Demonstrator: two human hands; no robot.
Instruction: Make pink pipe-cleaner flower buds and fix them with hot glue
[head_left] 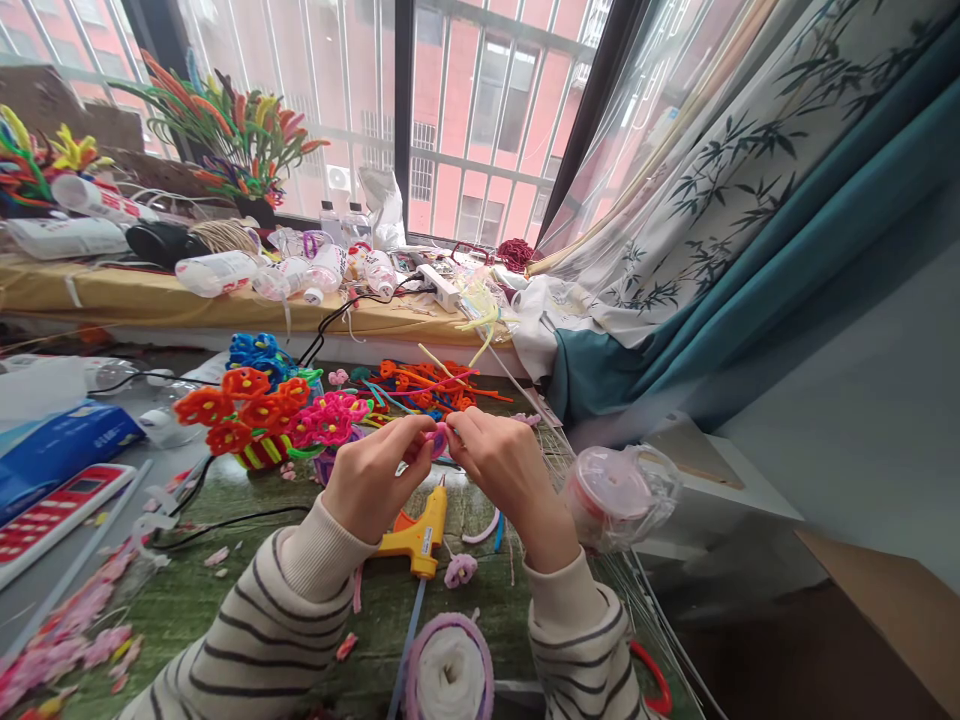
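Both hands meet over the middle of the table, closed around a small pink-purple piece of fuzzy pipe cleaner (437,440). My left hand (377,465) pinches it from the left, and my right hand (506,480) pinches it from the right; fingers partly cover it. Below them lies a yellow glue gun (421,537), nozzle up, with a glue stick sticking out of its back. Beside the gun are a small lilac flower (460,570) and a pale pink curved strip (481,528). Closest to me stands a white roll with a fuzzy purple rim (450,672).
Left of my hands stand orange (247,405), blue (259,357) and pink (330,418) pipe-cleaner flowers in pots. Behind lie loose orange pipe cleaners (427,383). A red calculator (64,515), a plastic-wrapped tub (611,490) and red scissor handles (651,675) lie around. Bottles fill the windowsill (150,290).
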